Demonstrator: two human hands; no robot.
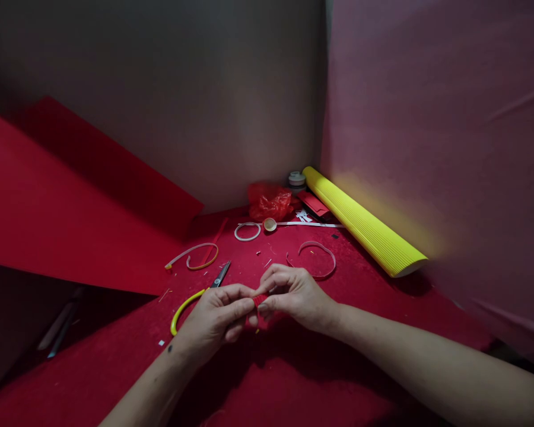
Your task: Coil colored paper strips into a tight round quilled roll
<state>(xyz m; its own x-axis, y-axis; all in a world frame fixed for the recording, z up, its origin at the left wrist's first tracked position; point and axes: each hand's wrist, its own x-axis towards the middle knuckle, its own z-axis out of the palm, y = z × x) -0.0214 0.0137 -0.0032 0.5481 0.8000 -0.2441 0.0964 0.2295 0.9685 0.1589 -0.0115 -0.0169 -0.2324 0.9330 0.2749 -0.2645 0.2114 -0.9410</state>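
Between my two hands is a small red ridged piece (260, 299), perhaps corrugated paper, mostly covered by the fingers. My left hand (220, 314) pinches it from the left with thumb and forefinger. From the right, my right hand (291, 296) grips the same piece between thumb and fingertips. Yellow-handled scissors (184, 308) lie just behind my left hand, which hides part of the handles; their dark blades point away from me. A curled pinkish strip (333, 264) rests beyond my right hand.
A yellow corrugated roll (365, 222) leans along the right side. Big red sheets (93, 201) slant in from the left. Toward the back are a red plastic bag (269, 201), a tape roll (269, 225), a lidded pot (296, 179) and curled strips (248, 239). Scraps dot the red surface.
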